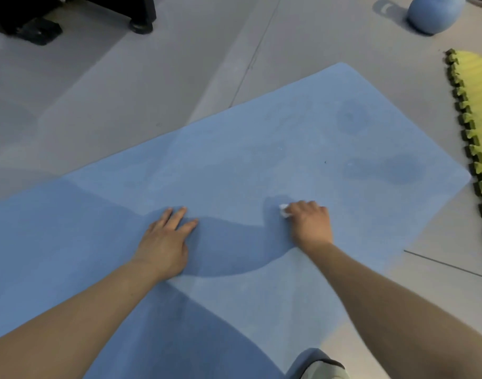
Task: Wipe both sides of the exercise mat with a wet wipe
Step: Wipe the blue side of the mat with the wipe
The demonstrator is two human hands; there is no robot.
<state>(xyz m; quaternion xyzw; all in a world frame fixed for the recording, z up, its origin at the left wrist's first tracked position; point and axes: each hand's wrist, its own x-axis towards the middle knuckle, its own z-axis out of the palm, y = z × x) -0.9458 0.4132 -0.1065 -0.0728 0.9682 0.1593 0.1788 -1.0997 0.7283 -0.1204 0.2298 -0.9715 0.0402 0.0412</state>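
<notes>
head view: blue mat (234, 160) flat, darker damp patches.

Background clutter on grey floor (125, 86).
Blue ball (432, 13) far right, yellow-green foam tiles (475, 105) right edge, black equipment base (70, 15) far left.

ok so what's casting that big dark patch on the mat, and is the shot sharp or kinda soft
Head view: the dark patch on the blue mat looks like the person's own shadow, running between the left hand and the right hand gripping the wipe; the frame is soft, with wide-angle bending near the edges.
</notes>
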